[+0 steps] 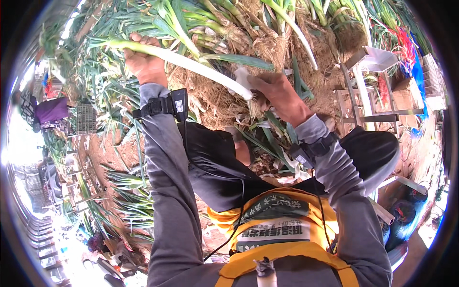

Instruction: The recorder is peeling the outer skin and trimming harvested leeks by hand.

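Note:
A long leek point(201, 68) with a smooth white shank lies slantwise in front of me, its green top to the left and its white end to the right. My left hand point(143, 61) is closed round the green part. At the white end my right hand point(279, 95) has its fingers pinched together, with a pale, papery piece of leek skin point(242, 76) at the fingertips. The fingers' undersides are partly hidden. Beneath the leek spreads a heap of brown roots and loose skins point(210, 103).
Unpeeled leeks point(229, 24) with shaggy roots are piled at the far side. To the right stands a metal frame point(368, 91) with a tray-like top. More leeks point(129, 201) lie on the ground at left. My bent knees and yellow apron point(277, 201) are near.

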`<state>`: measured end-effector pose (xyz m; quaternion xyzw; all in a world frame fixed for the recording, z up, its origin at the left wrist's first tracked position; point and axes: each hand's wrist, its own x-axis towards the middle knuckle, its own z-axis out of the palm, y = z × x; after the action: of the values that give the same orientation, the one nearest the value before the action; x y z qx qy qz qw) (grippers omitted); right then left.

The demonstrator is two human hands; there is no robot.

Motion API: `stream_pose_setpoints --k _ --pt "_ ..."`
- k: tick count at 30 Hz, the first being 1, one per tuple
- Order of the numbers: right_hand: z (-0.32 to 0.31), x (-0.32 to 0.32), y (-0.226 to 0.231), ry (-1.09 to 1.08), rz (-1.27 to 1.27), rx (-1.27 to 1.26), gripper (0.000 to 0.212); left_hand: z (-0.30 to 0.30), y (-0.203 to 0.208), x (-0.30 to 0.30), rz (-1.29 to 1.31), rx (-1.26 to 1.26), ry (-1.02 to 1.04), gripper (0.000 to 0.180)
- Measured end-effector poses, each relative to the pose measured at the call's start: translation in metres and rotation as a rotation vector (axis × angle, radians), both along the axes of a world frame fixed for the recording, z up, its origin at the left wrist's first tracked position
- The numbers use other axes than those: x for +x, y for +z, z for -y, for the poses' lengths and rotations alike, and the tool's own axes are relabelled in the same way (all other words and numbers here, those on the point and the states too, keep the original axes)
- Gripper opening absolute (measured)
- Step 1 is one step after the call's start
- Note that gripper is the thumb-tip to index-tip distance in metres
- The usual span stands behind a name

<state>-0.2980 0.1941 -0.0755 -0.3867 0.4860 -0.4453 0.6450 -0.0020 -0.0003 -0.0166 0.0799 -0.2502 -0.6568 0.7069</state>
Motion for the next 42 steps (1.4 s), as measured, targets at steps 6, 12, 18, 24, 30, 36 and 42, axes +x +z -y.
stream_pose_setpoints --k 6,12,18,24,30,36,42 --pt "-0.008 -0.007 0.023 0.150 -0.071 -0.040 0.040 0.002 0.002 -0.002 -0.024 -0.067 0.068 0.054" --pt "-0.007 -0.017 0.028 0.278 -0.051 -0.049 0.030 -0.002 -0.001 0.002 -0.149 -0.023 0.018 0.056" --pt "-0.015 -0.019 0.027 0.266 0.145 0.083 0.023 -0.010 0.002 -0.013 -0.253 -0.176 -0.143 0.049" --pt "-0.017 -0.024 0.027 0.283 0.229 0.172 0.028 -0.007 0.011 -0.024 -0.338 -0.185 -0.251 0.052" --pt "-0.012 -0.024 0.030 0.342 0.231 0.136 0.032 0.004 0.013 -0.009 -0.330 -0.222 -0.291 0.056" --pt "0.000 -0.027 0.044 0.377 -0.182 -0.177 0.028 0.005 0.008 -0.013 0.366 0.304 0.479 0.044" --pt "-0.014 -0.025 0.031 0.310 -0.237 -0.201 0.027 -0.003 -0.003 -0.020 0.174 0.189 0.353 0.035"
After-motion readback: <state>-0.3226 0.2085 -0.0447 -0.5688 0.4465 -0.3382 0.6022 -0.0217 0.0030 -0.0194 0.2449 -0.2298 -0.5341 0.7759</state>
